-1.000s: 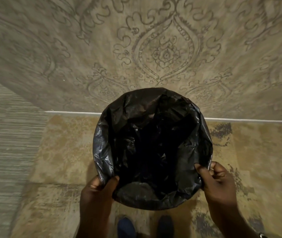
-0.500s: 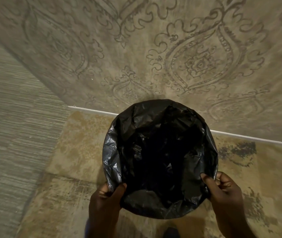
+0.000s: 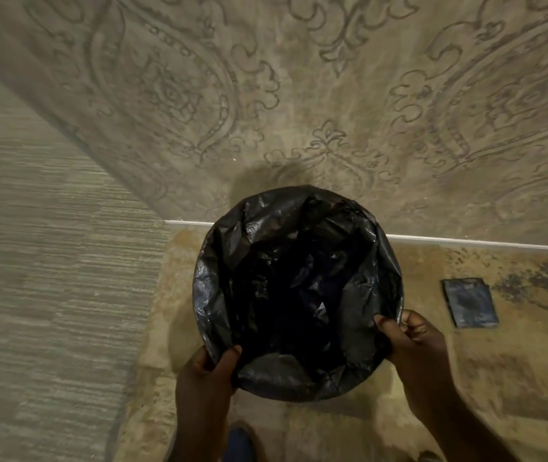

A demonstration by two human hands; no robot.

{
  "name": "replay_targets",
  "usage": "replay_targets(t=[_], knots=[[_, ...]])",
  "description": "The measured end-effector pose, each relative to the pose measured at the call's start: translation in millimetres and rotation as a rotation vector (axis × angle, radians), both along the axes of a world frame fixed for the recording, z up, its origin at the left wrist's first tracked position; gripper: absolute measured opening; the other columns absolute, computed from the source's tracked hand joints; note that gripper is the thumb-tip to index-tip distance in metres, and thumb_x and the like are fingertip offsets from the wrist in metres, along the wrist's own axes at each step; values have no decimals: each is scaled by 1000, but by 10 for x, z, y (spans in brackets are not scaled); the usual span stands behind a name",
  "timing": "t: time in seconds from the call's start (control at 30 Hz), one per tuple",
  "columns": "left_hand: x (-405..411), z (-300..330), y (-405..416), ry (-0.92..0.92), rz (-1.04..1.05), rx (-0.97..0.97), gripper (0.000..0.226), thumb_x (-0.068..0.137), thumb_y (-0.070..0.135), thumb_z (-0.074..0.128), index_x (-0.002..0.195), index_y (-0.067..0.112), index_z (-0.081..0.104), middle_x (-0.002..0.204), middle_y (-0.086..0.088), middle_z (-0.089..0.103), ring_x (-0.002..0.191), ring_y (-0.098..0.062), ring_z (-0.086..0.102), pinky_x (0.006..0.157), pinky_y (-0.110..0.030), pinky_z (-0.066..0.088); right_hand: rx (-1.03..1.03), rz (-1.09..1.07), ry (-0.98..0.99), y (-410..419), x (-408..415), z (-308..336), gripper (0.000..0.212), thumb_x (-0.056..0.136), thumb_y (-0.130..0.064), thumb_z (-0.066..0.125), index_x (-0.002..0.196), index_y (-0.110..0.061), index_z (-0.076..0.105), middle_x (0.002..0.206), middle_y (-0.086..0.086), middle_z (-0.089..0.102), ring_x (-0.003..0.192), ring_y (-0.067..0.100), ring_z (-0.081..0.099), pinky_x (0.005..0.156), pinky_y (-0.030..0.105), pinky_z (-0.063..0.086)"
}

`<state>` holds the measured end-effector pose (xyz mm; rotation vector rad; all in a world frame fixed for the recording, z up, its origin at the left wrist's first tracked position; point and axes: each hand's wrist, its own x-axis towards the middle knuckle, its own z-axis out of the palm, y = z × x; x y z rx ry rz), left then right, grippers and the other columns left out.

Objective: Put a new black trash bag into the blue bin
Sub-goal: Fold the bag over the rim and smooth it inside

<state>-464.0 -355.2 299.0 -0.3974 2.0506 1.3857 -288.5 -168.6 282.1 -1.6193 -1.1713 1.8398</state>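
A black trash bag [image 3: 256, 235] lines a round bin seen from straight above; its crinkled plastic folds over the whole rim and hides the blue bin. My left hand [image 3: 204, 378] pinches the bag's edge at the near left of the rim, thumb inside. At the near right of the rim, my right hand [image 3: 412, 338] grips the folded edge, thumb over the plastic. The bag's inside is dark and rumpled.
A patterned wall [image 3: 299, 95] rises just behind the bin, with a white baseboard [image 3: 466, 241] at its foot. A dark flat packet [image 3: 470, 303] lies on the mottled floor to the right. Striped carpet [image 3: 49, 278] covers the left. My shoe [image 3: 237, 445] shows below.
The view has shifted left and down, so the bin sits further right and the dark packet on the floor has come into sight. Both hands keep their hold on the bag's rim.
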Motion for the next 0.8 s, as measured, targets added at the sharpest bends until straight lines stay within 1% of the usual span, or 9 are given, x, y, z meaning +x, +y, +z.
replay_targets(t=[0.1, 0.17, 0.3, 0.33, 0.4, 0.5, 0.57, 0.7, 0.8], knots=[[-454, -198, -109, -14, 22, 37, 8, 83, 5, 68, 83, 11, 74, 63, -3, 74, 63, -21, 68, 55, -28, 52, 24, 23, -30, -164, -438, -286, 19, 85, -13, 70, 80, 3, 60, 88, 39, 63, 73, 31, 59, 69, 52, 51], [-741, -357, -186, -31, 28, 45, 10, 84, 3, 67, 82, 11, 73, 63, -4, 73, 62, -20, 67, 55, -27, 51, 35, 27, -39, -267, -723, -457, 12, 88, -11, 69, 79, -3, 66, 85, 30, 69, 77, 35, 66, 74, 60, 54], [-1258, -684, -325, -43, 14, 59, 11, 86, 4, 65, 82, 11, 73, 68, -7, 74, 60, -16, 68, 58, -27, 51, 60, 39, -66, -417, -1238, -780, 33, 76, -35, 72, 80, -3, 62, 85, 30, 66, 81, 47, 65, 76, 67, 52], [-1377, -772, -360, -42, 3, 60, 11, 86, 4, 64, 83, 11, 73, 68, -5, 75, 61, -15, 69, 58, -26, 52, 64, 40, -57, -465, -1349, -884, 31, 77, -34, 72, 80, -4, 63, 85, 30, 66, 85, 51, 64, 76, 67, 53], [-1584, -924, -413, -45, -15, 69, 11, 87, 4, 63, 86, 10, 73, 72, -6, 76, 67, -17, 71, 58, -26, 54, 64, 32, -53, -524, -1548, -1075, 20, 83, -26, 71, 80, -7, 65, 86, 28, 68, 88, 52, 64, 76, 65, 55], [-1847, -1123, -481, -44, -19, 78, 10, 88, 4, 63, 91, 7, 72, 79, -12, 76, 72, -22, 73, 57, -27, 56, 78, 36, -61, -576, -1798, -1284, 14, 88, -16, 69, 76, -9, 65, 83, 27, 67, 75, 40, 65, 71, 52, 56], [-1989, -1280, -524, -45, -12, 80, 11, 88, 4, 63, 96, 4, 71, 85, -15, 76, 73, -23, 73, 57, -27, 57, 79, 51, -56, -606, -1947, -1434, 13, 88, -15, 68, 77, -9, 67, 83, 24, 69, 77, 33, 66, 71, 53, 56], [-2176, -1578, -582, -55, 21, 78, 12, 87, 2, 64, 97, 3, 71, 85, -14, 75, 69, -19, 72, 52, -25, 55, 72, 70, -62, -654, -2181, -1685, 9, 88, -16, 68, 80, -14, 70, 83, 16, 74, 85, 39, 70, 74, 53, 57], [-2271, -1770, -611, -71, 41, 89, 14, 87, 1, 63, 99, 2, 70, 84, -13, 73, 67, -18, 71, 50, -24, 54, 80, 82, -81, -679, -2287, -1821, 6, 90, -15, 67, 86, -13, 71, 83, 7, 75, 80, 27, 72, 72, 45, 58]])
